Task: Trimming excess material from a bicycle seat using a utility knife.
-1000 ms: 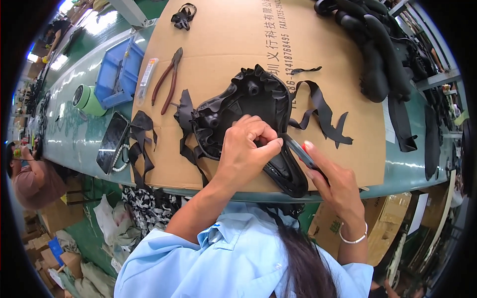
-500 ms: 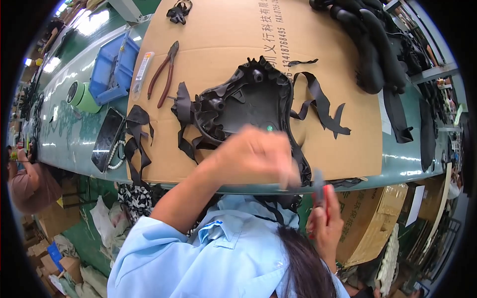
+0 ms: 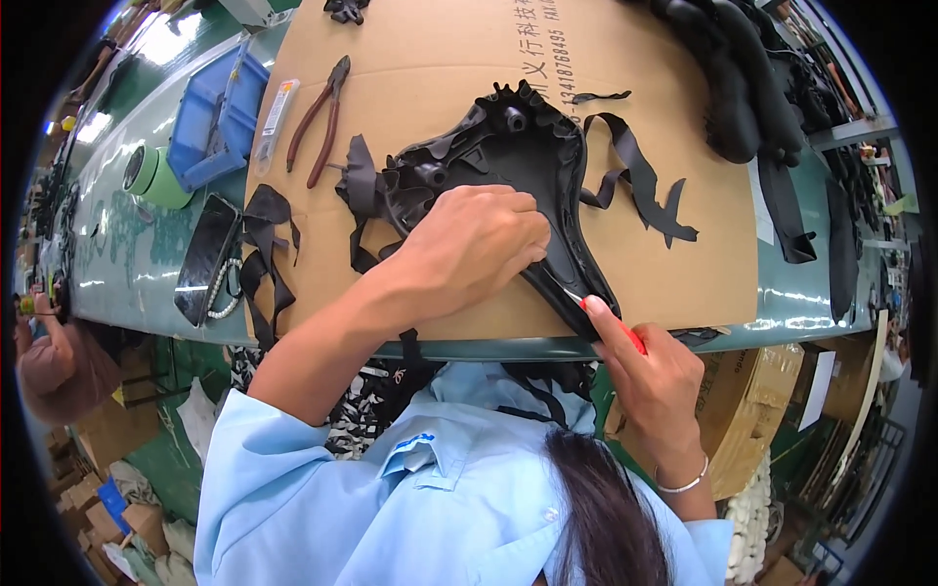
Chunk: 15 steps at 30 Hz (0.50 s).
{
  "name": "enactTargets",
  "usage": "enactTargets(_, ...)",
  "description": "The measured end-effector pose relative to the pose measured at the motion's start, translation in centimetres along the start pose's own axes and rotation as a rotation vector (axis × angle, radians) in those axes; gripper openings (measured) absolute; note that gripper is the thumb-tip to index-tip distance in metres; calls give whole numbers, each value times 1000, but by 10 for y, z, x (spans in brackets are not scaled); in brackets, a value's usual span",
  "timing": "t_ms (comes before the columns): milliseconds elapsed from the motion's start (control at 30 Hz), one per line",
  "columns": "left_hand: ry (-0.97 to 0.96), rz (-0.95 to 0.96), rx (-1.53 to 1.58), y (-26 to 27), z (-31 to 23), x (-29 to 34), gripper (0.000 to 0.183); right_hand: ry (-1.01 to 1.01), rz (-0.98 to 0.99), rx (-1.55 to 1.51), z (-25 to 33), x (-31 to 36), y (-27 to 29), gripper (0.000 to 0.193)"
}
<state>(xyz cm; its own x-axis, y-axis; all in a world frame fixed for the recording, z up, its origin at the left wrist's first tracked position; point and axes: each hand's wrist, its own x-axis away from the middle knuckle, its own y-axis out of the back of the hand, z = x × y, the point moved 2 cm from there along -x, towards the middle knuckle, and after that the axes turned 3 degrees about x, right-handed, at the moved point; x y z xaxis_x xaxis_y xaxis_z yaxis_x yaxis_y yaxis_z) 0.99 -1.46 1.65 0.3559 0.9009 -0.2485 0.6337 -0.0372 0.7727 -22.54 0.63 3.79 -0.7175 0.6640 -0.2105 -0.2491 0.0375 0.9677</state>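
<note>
A black bicycle saddle (image 3: 532, 161) lies underside up on a brown cardboard sheet (image 3: 430, 59), its narrow nose toward me. My left hand (image 3: 479, 239) rests over the saddle's middle with fingers curled; whatever they pinch is hidden beneath them. In my right hand (image 3: 660, 386) is a red-handled utility knife (image 3: 635, 339), its pale blade touching the edge of the saddle's nose. Gathered cover material rims the wide end. A curled black strip (image 3: 635, 181) lies right of the saddle, and more black scraps (image 3: 266, 220) lie to its left.
Pliers (image 3: 320, 127) and a narrow clear case (image 3: 277, 115) lie at the left. Beyond the cardboard are a blue bin (image 3: 210, 127), a green container (image 3: 161, 178) and a dark phone (image 3: 207, 259). Black padded pieces (image 3: 728, 93) pile up at the upper right.
My right hand has brought the knife up from beside the table edge to the saddle's nose. My left hand has moved slightly up and left, onto the saddle's middle.
</note>
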Motion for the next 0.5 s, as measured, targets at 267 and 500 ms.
enactTargets(267, 30, -34, 6, -2, 0, 2, 13, 111, 234, 212, -11, -7, 39, 64)
enactTargets(500, 307, 13, -29, -16, -18, -16, 12, -144, 118, -99, -44, 9, 40, 54)
